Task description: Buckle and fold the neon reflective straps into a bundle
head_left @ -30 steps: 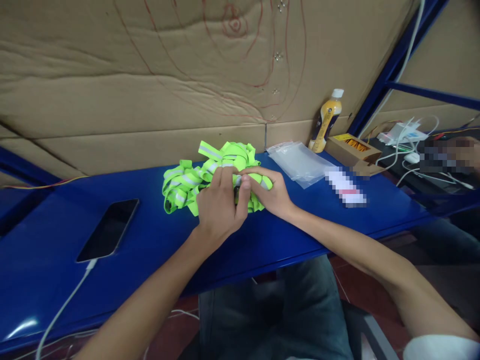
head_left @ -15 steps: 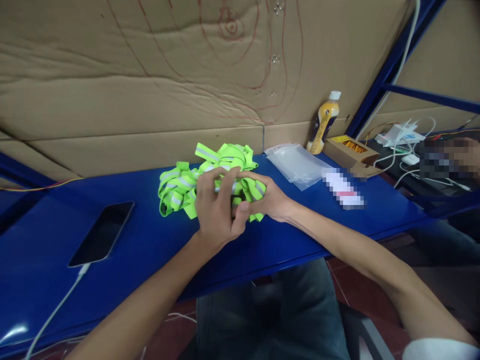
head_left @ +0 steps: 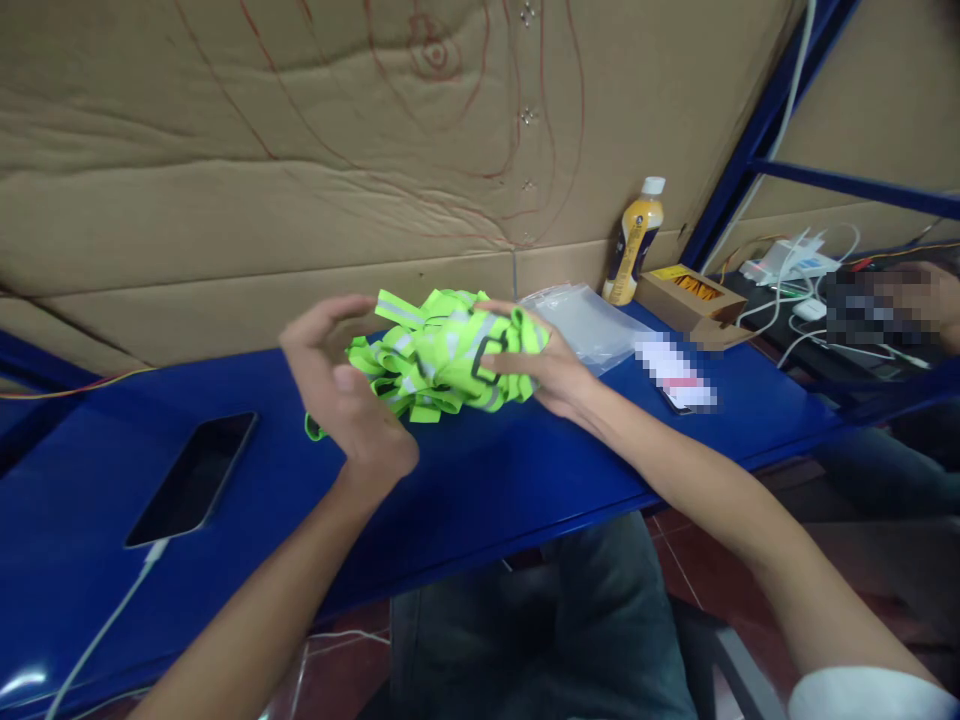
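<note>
A bundle of neon-green reflective straps [head_left: 439, 350] with silver stripes lies on the blue table [head_left: 480, 480], bunched between my hands. My right hand [head_left: 551, 365] grips the bundle's right end, its thumb across the front beside a black buckle [head_left: 491, 358]. At the bundle's left side, my left hand [head_left: 337, 380] is raised with fingers curved and apart from the thumb, holding nothing. Part of the straps is hidden behind the left hand, and one loop [head_left: 315, 427] pokes out below it.
A charging phone [head_left: 193, 480] lies at the left. Behind my right hand are a clear plastic bag [head_left: 581, 318], a yellow bottle [head_left: 634, 245], an open cardboard box [head_left: 694, 300] and a blurred white-and-pink item [head_left: 675, 372]. Cables and another person's hand [head_left: 926, 300] are at far right.
My left hand has moved left off the straps and opened. My right hand still holds its end, and the buckle now shows. The view has shifted slightly.
</note>
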`<state>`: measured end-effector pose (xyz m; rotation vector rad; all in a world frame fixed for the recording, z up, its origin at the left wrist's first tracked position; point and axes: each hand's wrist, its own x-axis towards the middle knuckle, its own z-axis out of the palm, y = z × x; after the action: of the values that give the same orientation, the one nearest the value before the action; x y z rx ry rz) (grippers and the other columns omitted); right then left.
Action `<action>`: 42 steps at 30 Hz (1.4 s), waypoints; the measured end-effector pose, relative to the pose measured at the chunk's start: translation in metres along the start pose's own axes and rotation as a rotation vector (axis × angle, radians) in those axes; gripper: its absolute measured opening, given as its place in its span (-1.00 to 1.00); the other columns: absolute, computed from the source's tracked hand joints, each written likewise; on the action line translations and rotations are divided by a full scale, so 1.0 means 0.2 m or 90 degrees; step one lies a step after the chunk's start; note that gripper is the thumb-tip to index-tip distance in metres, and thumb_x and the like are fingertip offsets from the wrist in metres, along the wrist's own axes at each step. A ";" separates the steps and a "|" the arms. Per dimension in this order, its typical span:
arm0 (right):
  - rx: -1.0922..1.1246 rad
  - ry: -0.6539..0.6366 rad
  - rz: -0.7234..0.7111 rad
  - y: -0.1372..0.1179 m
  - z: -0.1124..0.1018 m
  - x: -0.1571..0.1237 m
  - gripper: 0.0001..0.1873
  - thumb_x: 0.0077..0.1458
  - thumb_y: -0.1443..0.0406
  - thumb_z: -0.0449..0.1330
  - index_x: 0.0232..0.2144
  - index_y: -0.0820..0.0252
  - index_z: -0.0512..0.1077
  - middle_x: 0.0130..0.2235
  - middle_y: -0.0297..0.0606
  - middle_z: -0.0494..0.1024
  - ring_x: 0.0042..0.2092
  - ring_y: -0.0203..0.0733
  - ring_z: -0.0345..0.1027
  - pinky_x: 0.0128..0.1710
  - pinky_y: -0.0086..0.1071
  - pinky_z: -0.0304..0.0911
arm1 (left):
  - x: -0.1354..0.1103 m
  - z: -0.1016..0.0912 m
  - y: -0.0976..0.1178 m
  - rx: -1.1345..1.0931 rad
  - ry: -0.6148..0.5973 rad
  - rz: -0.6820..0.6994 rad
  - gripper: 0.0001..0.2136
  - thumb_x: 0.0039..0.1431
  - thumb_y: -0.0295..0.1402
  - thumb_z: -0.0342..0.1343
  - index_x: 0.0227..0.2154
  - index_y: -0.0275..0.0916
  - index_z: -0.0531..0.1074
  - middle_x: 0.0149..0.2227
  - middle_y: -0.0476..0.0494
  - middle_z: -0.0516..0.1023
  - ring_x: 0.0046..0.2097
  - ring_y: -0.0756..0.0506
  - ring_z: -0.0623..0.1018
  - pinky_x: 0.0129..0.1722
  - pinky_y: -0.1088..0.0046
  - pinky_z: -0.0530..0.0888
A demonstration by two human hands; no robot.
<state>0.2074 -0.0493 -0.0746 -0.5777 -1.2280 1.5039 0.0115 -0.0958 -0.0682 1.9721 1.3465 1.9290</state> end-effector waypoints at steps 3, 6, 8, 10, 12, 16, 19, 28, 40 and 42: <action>-0.025 0.095 -0.145 -0.11 -0.16 0.08 -0.26 -0.31 0.11 0.66 -0.02 0.00 0.56 0.04 -0.25 0.68 0.07 0.02 0.59 0.10 -0.10 0.57 | 0.06 0.05 -0.03 -0.152 0.068 -0.097 -0.73 0.40 -0.09 0.03 -0.05 -0.15 0.42 -0.14 -0.15 0.56 -0.16 -0.14 0.62 -0.20 0.21 0.60; -0.053 0.193 -0.266 -0.21 -0.34 0.14 -0.36 -0.23 0.00 0.59 -0.08 -0.02 0.56 -0.04 -0.22 0.68 0.17 0.08 0.55 0.06 -0.07 0.57 | 0.10 0.18 -0.03 -0.126 -0.245 -0.222 -0.78 0.36 -0.15 0.10 -0.27 -0.19 0.49 -0.42 -0.07 0.52 -0.48 -0.06 0.51 -0.48 0.36 0.46; -0.084 0.243 -0.287 -0.26 -0.45 0.16 -0.45 -0.17 -0.06 0.53 -0.13 -0.05 0.56 -0.03 -0.22 0.68 0.23 0.09 0.51 0.04 -0.07 0.56 | 0.12 0.31 0.00 0.030 -0.372 -0.178 -0.73 0.36 -0.16 0.11 -0.37 -0.21 0.51 -0.45 -0.11 0.56 -0.44 -0.10 0.56 -0.36 0.31 0.52; -0.103 0.288 -0.283 -0.29 -0.52 0.17 -0.48 -0.14 -0.08 0.48 -0.15 -0.06 0.56 0.01 -0.23 0.67 0.27 0.09 0.47 0.01 -0.08 0.56 | 0.14 0.49 0.05 0.204 -0.467 -0.107 -0.61 0.40 -0.10 0.09 -0.46 -0.25 0.51 -0.40 -0.28 0.63 -0.27 -0.25 0.67 -0.12 0.13 0.58; -0.100 0.317 -0.279 -0.29 -0.56 0.17 -0.48 -0.15 -0.08 0.46 -0.14 -0.06 0.55 0.05 -0.24 0.66 0.27 0.09 0.47 -0.02 -0.10 0.56 | 0.16 0.68 0.09 0.305 -0.479 -0.110 -0.49 0.44 0.04 0.04 -0.33 -0.34 0.59 -0.19 -0.54 0.69 -0.06 -0.46 0.70 -0.04 -0.04 0.57; -0.076 0.327 -0.276 -0.26 -0.59 0.18 -0.46 -0.20 -0.05 0.47 -0.16 -0.05 0.53 0.07 -0.24 0.66 0.22 0.07 0.50 -0.04 -0.11 0.55 | 0.19 0.98 0.10 0.330 -0.494 -0.197 -0.41 0.40 0.15 0.10 -0.16 -0.40 0.62 0.09 -0.64 0.64 0.20 -0.54 0.63 0.12 -0.08 0.54; -0.076 0.321 -0.274 -0.25 -0.61 0.20 -0.43 -0.23 -0.06 0.49 -0.15 -0.06 0.54 0.04 -0.24 0.67 0.18 0.06 0.53 -0.06 -0.10 0.55 | 0.19 1.04 0.03 0.311 -0.498 -0.220 -0.58 0.43 -0.03 0.09 -0.28 -0.33 0.59 0.08 -0.46 0.67 0.19 -0.42 0.66 0.06 0.02 0.55; -0.087 0.282 -0.296 -0.31 -0.64 0.16 -0.38 -0.10 -0.07 0.49 0.03 -0.14 0.58 0.08 -0.30 0.68 0.21 0.07 0.53 -0.10 -0.13 0.56 | 0.41 0.53 -0.06 0.169 -0.535 -0.137 -0.89 0.31 -0.49 0.14 -0.28 -0.22 0.56 -0.29 -0.15 0.71 -0.25 -0.10 0.65 -0.16 0.40 0.49; -0.104 0.256 -0.243 -0.24 -0.57 0.18 -0.39 -0.20 -0.05 0.54 -0.07 -0.13 0.55 0.07 -0.27 0.67 0.25 0.11 0.49 -0.01 -0.01 0.57 | 0.13 0.22 -0.03 0.366 -0.495 0.266 -0.52 0.48 -0.08 0.06 0.17 -0.39 0.54 0.16 -0.58 0.55 0.25 -0.53 0.45 0.29 -0.20 0.37; -0.114 0.252 -0.237 -0.24 -0.57 0.18 -0.40 -0.21 -0.07 0.54 -0.09 -0.13 0.55 0.05 -0.25 0.68 0.23 0.11 0.50 -0.01 -0.01 0.57 | 0.02 0.24 0.00 0.337 -0.509 0.286 -0.25 0.38 0.17 0.16 0.31 -0.44 0.44 0.31 -0.59 0.46 0.39 -0.55 0.34 0.42 -0.18 0.25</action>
<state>0.3120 0.0229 -0.0631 -0.6836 -1.0899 0.9217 0.0514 -0.0687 -0.0748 3.0072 1.2941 0.6526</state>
